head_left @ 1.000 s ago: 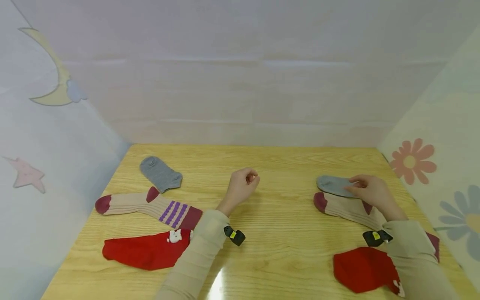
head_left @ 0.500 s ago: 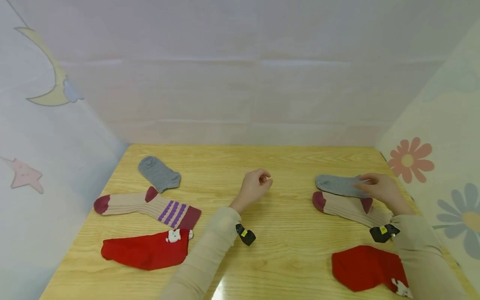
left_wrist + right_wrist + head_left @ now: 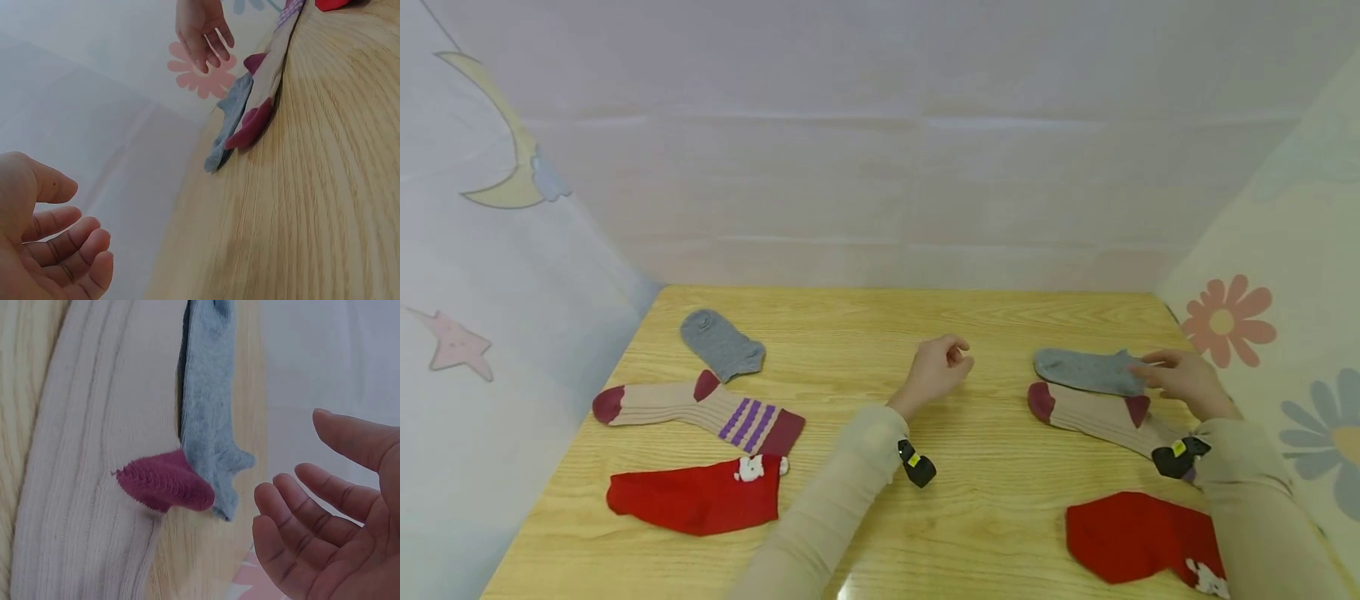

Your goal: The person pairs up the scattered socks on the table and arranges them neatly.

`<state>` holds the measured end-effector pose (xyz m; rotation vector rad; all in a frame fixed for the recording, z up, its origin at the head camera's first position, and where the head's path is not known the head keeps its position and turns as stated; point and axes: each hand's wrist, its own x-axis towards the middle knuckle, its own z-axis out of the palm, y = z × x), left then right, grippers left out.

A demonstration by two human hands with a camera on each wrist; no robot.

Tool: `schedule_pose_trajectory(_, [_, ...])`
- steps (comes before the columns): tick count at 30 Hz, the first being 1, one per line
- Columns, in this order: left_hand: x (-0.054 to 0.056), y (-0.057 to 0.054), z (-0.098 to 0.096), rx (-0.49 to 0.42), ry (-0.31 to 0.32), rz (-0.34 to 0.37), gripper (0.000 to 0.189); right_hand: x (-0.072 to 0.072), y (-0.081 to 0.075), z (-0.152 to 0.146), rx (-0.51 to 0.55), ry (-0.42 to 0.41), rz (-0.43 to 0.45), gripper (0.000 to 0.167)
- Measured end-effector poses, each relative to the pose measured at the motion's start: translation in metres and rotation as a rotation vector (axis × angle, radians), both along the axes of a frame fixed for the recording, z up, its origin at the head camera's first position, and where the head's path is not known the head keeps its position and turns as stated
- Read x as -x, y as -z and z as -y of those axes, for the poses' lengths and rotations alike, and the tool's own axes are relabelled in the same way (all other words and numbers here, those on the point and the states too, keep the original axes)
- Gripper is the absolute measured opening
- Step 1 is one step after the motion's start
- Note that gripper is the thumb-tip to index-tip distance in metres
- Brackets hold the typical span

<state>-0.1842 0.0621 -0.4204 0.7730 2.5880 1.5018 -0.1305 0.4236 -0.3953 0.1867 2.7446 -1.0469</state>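
My right hand (image 3: 1183, 382) hovers just past the cuff end of a grey ankle sock (image 3: 1086, 371), fingers loosely bent and holding nothing. In the right wrist view, a gap shows between the fingertips and that sock. Directly in front of it lies a beige sock (image 3: 1093, 414) with burgundy toe and heel, its cuff end hidden by my right forearm. My left hand (image 3: 934, 372) hangs over the middle of the table, loosely curled; the left wrist view shows nothing in its palm. Nearer me on the right, a red sock (image 3: 1138, 533) with a white figure is partly covered by the sleeve.
On the left lie another grey ankle sock (image 3: 721, 343), a beige sock with purple stripes (image 3: 662, 403) and a red sock (image 3: 692, 498). White cloth walls with printed flowers (image 3: 1228, 321) close in the wooden table (image 3: 880, 325) at the back and sides.
My left hand has moved right across the middle of the table. My right hand has drawn back to the right along the grey sock, uncovering its cuff. The socks lie in place.
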Motion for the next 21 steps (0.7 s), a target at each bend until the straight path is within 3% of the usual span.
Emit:
schedule_pose_trajectory(7, [-0.001,-0.001,-0.019,0.021,0.028,0.037,0.022,0.023,0.044,-0.050,-0.014,0.072,-0.006,0.076])
schedule_pose_trajectory(11, [-0.001,0.001,-0.026,0.019,0.023,0.074,0.022,0.027,0.057,-0.064,-0.012,0.101,0.010,0.082])
schedule_pose_trajectory(14, [0.000,0.002,-0.031,0.006,0.013,0.106,0.022,0.026,0.053,-0.059,-0.024,0.123,0.044,0.080])
schedule_pose_trajectory(21, [0.005,0.006,-0.039,-0.014,0.012,0.127,0.026,0.016,0.023,-0.033,-0.020,0.115,0.134,0.085])
